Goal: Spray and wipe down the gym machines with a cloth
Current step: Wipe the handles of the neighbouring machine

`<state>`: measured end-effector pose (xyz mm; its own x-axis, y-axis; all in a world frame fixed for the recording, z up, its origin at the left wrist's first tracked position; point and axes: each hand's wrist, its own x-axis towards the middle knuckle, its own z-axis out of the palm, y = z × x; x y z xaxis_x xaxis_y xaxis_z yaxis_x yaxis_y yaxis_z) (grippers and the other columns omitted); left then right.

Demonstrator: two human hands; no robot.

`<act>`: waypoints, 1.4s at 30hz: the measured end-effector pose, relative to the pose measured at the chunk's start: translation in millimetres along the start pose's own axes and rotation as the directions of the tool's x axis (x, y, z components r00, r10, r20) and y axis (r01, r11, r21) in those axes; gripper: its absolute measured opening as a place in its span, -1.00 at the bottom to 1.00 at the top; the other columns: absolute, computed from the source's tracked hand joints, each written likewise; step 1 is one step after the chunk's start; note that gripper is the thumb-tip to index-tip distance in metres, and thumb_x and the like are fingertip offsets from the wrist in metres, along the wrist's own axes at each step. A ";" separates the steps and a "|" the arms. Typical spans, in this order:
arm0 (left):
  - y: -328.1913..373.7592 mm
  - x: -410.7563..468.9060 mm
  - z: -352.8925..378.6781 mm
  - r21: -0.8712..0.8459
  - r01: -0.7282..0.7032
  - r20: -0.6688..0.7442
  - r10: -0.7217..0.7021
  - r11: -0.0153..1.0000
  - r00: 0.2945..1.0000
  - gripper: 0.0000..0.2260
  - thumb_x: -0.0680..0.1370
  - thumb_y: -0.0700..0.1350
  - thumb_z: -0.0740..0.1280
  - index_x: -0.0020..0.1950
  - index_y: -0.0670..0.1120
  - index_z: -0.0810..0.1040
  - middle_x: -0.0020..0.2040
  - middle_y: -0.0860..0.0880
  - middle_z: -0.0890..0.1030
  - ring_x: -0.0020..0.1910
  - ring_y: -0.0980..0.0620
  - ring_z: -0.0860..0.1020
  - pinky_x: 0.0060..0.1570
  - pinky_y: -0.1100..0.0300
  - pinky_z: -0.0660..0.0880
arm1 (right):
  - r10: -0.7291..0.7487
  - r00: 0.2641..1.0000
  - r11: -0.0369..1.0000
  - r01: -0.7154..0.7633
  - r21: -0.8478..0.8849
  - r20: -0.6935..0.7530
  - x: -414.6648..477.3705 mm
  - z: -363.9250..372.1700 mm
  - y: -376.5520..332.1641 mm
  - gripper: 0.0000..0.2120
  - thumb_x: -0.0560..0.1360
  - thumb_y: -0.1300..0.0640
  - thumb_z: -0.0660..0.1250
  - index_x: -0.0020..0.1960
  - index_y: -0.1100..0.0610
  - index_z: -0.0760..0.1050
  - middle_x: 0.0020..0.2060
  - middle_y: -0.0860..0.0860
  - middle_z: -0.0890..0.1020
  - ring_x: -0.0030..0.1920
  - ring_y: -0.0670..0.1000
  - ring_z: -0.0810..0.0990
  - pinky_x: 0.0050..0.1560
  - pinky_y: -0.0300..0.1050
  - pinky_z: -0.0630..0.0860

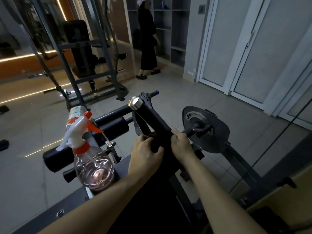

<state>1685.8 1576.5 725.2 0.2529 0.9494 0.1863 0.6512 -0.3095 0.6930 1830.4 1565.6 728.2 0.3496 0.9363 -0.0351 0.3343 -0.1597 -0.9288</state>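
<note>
A black padded roller arm (148,119) of the gym machine, capped with a shiny metal disc, slopes down toward me. A dark cloth (160,139) is wrapped round its lower part. My left hand (145,152) grips the cloth on the arm's left side. My right hand (181,144) grips it on the right side, fingers curled over the top. A clear spray bottle (92,159) with a white and orange trigger head stands upright on the machine's grey frame, left of my left hand.
A round weight plate (202,130) sits on a peg right of my hands. Black foam rollers (111,125) lie left of the arm. Another grey machine (81,53) stands at the back left. A person in black (148,39) stands by shelves; white doors (244,48) are at right.
</note>
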 end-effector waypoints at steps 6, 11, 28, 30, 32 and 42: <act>2.5 -6.5 -6.1 -0.144 0.078 0.021 -0.076 0.986 0.997 -0.71 0.48 0.08 0.34 0.18 0.12 0.43 0.06 0.16 0.56 0.11 0.11 0.54 0.13 0.11 0.51 | -0.189 0.980 0.955 0.169 -0.242 -0.066 -53.4 7.4 7.9 -0.57 0.55 0.29 0.14 0.37 0.05 0.49 0.30 -0.05 0.55 0.35 -0.05 0.46 0.36 -0.08 0.44; 8.8 0.0 -5.0 -0.022 0.051 0.066 -0.049 0.998 0.997 -0.62 0.59 0.05 0.29 0.42 0.08 0.49 0.26 0.10 0.60 0.26 0.10 0.54 0.24 0.19 0.43 | -0.073 0.997 0.959 0.063 -0.277 -0.025 -23.8 7.1 4.4 -0.67 0.61 0.19 0.09 0.30 0.04 0.49 0.21 -0.02 0.57 0.24 0.03 0.53 0.19 -0.02 0.50; 3.6 -14.5 -6.2 0.012 -0.040 -0.039 0.041 0.999 0.998 -0.88 0.54 -0.09 0.36 0.05 -0.04 0.51 -0.14 0.15 0.44 -0.03 0.10 0.43 -0.05 0.28 0.24 | -0.383 0.912 0.891 0.324 -0.318 -0.145 -70.2 15.2 16.9 -0.56 0.51 0.31 0.28 0.38 0.13 0.49 0.30 0.00 0.55 0.39 -0.08 0.41 0.45 -0.21 0.30; 3.8 -11.4 -4.1 -0.001 -0.051 -0.003 0.051 0.999 0.999 -0.82 0.58 -0.09 0.31 0.18 -0.03 0.55 -0.01 0.11 0.52 0.09 0.07 0.50 0.04 0.28 0.31 | -0.309 0.929 0.935 0.258 -0.243 -0.203 -54.7 8.1 14.9 -0.63 0.52 0.23 0.34 0.33 0.11 0.50 0.23 -0.02 0.57 0.28 -0.06 0.50 0.35 -0.10 0.46; 5.8 -3.9 -1.7 0.001 -0.037 0.044 0.037 0.999 0.998 -0.75 0.60 -0.09 0.25 0.25 -0.03 0.56 0.11 0.07 0.60 0.15 0.06 0.54 0.10 0.24 0.39 | -0.127 0.968 0.988 0.104 -0.113 -0.218 -39.4 3.4 7.9 -0.63 0.53 0.19 0.36 0.32 0.07 0.47 0.22 -0.02 0.57 0.26 -0.02 0.53 0.28 -0.06 0.50; 18.7 21.7 -9.1 -0.084 0.165 0.212 -0.144 0.983 0.967 -0.65 0.48 -0.14 0.19 0.20 0.06 0.56 0.11 -0.01 0.68 0.10 -0.09 0.62 0.13 -0.04 0.58 | 0.020 0.998 0.994 -0.026 -0.109 -0.057 -27.3 3.0 -7.2 -0.68 0.60 0.25 0.23 0.25 0.00 0.58 0.00 -0.04 0.69 0.04 -0.03 0.64 0.02 -0.13 0.56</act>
<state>1696.9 1591.8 748.5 0.3022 0.9509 -0.0672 0.6213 -0.1430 0.7704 1815.8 1542.0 734.8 0.4054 0.9136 -0.0327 0.4182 -0.2172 -0.8820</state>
